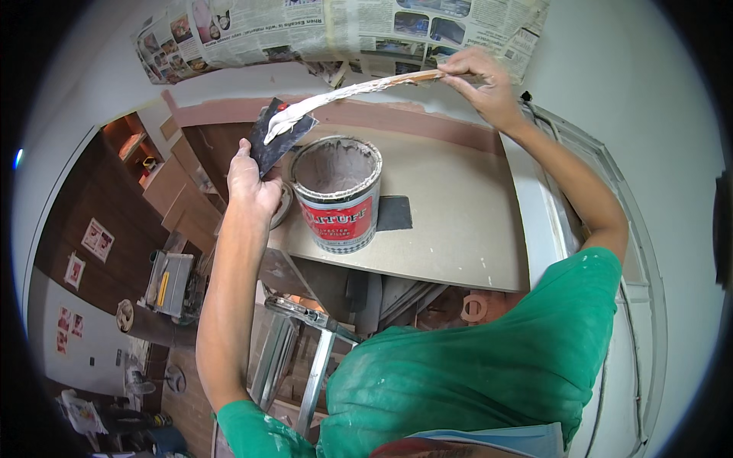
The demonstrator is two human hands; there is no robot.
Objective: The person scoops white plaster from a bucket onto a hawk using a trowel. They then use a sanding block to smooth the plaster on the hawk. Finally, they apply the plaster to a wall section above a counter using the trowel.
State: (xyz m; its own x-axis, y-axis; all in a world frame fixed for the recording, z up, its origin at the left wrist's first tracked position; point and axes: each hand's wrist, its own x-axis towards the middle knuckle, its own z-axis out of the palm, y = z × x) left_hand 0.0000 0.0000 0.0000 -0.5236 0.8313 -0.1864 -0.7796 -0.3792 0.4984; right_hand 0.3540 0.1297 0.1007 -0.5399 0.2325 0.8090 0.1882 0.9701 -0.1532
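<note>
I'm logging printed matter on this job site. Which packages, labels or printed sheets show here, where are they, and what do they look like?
Tin's label: red band with white lettering around a round metal tin on the board, centre.
Newspaper sheets: taped along the wall at the top, pale, with small colour photos.
Small pictures: on the dark wall far left, white rectangles with reddish marks.

wall (pixel 657 91): white, newspaper (pixel 336 27) taped on top | floor (pixel 183 397): far below, brown | shelves (pixel 164 183): brown wood, left | ladder (pixel 305 359): metal | light: bright, even
</note>
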